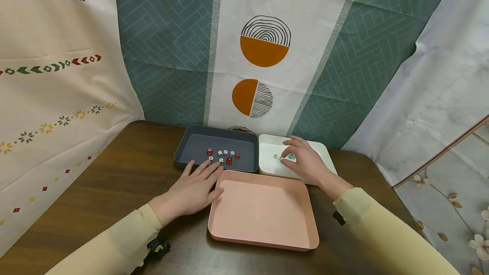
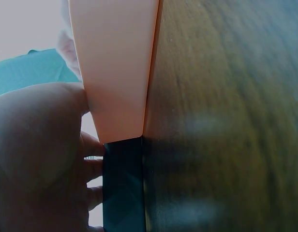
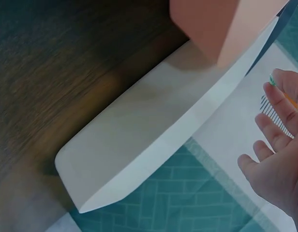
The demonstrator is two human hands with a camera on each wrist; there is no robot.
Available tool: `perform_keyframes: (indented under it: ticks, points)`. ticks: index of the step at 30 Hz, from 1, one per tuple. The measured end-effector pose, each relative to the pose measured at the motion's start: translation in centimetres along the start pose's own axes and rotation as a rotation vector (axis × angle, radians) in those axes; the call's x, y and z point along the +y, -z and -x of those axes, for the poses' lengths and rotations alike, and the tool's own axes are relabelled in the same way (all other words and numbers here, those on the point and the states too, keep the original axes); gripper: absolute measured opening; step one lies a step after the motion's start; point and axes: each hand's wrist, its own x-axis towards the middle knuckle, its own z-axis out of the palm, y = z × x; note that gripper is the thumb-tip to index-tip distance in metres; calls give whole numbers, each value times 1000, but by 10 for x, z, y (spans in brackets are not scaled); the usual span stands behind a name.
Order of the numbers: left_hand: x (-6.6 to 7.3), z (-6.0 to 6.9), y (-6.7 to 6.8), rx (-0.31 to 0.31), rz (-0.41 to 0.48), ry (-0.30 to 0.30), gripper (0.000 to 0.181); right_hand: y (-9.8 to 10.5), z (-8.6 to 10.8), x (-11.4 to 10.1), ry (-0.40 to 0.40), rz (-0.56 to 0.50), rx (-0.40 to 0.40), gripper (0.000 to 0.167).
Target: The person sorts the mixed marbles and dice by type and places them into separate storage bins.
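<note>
My right hand [image 1: 305, 161] is over the white tray [image 1: 326, 156], its thumb and index finger pinching a small clear-green glassy piece [image 3: 272, 79]; its exact kind is too small to tell. More small blue-green glassy pieces [image 1: 292, 156] lie in that tray, partly behind the fingers, and a pale one [image 1: 275, 156] sits to their left. My left hand [image 1: 193, 192] has its fingers spread toward the near rim of the dark grey tray [image 1: 191, 139]. Its thumb is by the left rim of the pink tray [image 1: 263, 211]. Red dice [image 1: 229, 161] and white dice [image 1: 226, 152] lie in the grey tray.
The three trays stand close together on a brown wooden table [image 1: 126, 169], the pink one nearest me. Patterned cloth [image 1: 168, 54] hangs behind the table, with more cloth at both sides.
</note>
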Motion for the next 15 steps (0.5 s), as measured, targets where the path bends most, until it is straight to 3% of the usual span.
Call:
perform_keyframes:
  ticks: [15]
  points:
    - [1,0,1,-6,-5,8,70,-6,-5,20,-67,34,-32,12]
